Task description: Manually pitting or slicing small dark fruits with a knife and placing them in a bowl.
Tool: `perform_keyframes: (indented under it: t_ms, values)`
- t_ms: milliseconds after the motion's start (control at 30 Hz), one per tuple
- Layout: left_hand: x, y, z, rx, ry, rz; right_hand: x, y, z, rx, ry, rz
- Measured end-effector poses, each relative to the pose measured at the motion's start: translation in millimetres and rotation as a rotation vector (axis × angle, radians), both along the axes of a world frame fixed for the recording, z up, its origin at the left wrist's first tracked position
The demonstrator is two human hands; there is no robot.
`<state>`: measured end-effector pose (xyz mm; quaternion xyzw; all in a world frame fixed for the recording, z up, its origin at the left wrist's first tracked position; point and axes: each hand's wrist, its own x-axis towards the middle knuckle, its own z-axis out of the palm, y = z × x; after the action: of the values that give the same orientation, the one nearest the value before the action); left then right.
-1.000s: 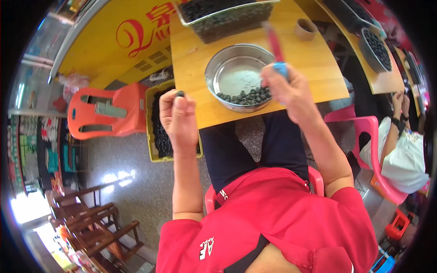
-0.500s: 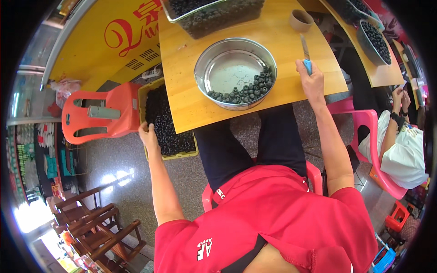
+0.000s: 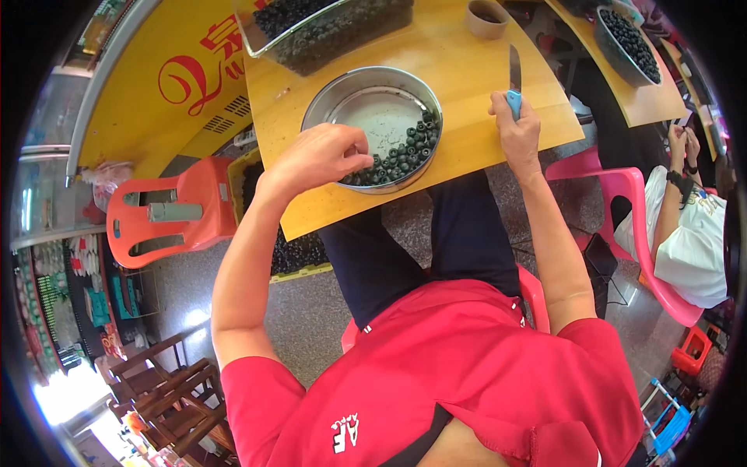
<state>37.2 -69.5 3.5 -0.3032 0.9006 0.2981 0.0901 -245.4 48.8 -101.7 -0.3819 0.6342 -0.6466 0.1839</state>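
R hand grips 1 knife; L hand curled over 1 pan w/ fruit, can't tell if holding.

Beyond the near left corner of the yellow wooden worktop, glare whitens the speckled grey floor, with dark, warped fisheye edges.

Worn on the head and tilted steeply downward, a wide fisheye camera — the left of two set side by side — looks over the wearer's red shirt, close below the lens, and out across a wooden table. The left hand and right hand fall in the upper half; a seated co-worker appears farther off at right — where edges bow toward the dark rim.
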Motion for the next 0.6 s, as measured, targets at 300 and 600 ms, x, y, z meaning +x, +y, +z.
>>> perform_keyframes:
  t_ms: [300, 600]
  values:
    - [-13, -8, -27, -0.107, 0.111, -0.113, -4, -1, -3, -0.046, -0.050, 0.024]
    - [-3, 35, 9, 0.573, 0.882, 0.435, 13, 4, 17, -0.068, 0.075, 0.068]
